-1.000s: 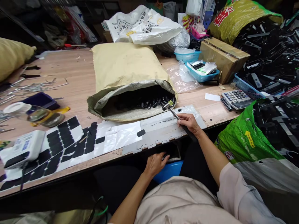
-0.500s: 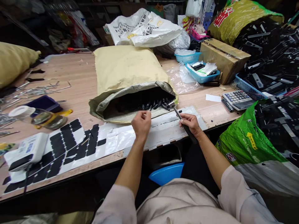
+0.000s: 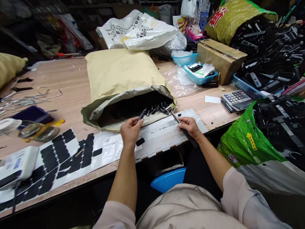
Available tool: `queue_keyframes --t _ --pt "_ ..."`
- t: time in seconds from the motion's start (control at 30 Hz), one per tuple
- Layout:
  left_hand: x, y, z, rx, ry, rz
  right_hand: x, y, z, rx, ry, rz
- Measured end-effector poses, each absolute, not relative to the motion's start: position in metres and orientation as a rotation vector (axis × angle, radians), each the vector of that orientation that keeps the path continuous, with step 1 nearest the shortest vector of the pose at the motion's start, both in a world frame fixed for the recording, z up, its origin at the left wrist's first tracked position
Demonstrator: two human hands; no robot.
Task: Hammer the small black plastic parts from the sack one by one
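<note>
Two bare hands are working at the near edge of a cluttered wooden workbench (image 3: pixel 71 79). The left hand (image 3: pixel 130 131) is pinching a small black plastic part (image 3: pixel 142 114) in its closed fingertips, holding it up just in front of the open mouth of a tan woven sack (image 3: pixel 119 73). The sack is lying on its side with its mouth facing the person, which seems to be putting the heap of loose black parts (image 3: pixel 156 109) inside it within easy reach. The right hand (image 3: pixel 188 127) is closing in a fist around the dark handle of a small hammer (image 3: pixel 175 117). The hammer's metal head is angling up and to the left, sitting at the sack's lip, near the held part but not touching it. Gripping low on the handle appears to be leaving the head free to swing. Between the hands, a white punched sheet (image 3: pixel 164 135) is lying along the table's front edge, and this is the only clear strip for moving. Sheets of black adhesive pads (image 3: pixel 59 156) are crowding the left side. A calculator (image 3: pixel 235 97) is sitting to the right, and a bulging green bag (image 3: pixel 247 140) is pressing in beside the right forearm.
</note>
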State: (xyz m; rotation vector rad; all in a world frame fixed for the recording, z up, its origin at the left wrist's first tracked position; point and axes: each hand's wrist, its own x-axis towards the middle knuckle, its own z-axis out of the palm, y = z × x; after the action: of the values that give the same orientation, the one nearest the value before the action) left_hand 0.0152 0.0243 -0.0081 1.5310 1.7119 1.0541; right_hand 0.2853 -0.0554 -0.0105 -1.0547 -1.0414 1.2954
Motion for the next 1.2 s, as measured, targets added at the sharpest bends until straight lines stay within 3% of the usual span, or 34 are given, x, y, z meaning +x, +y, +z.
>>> queue_keyframes --t 0.27,0.77,1.2 --pt "0.018 -0.015 -0.022 2.078 1.401 0.812 0.284 -0.056 -0.022 -1.056 -1.241 1.246" --pt "0.018 -0.010 -0.026 2.076 1.420 0.795 0.256 -0.068 0.003 -1.257 -1.996 0.814" --pt "0.020 -0.013 -0.024 2.009 1.447 0.816 0.275 -0.068 -0.005 -1.223 -1.818 1.038"
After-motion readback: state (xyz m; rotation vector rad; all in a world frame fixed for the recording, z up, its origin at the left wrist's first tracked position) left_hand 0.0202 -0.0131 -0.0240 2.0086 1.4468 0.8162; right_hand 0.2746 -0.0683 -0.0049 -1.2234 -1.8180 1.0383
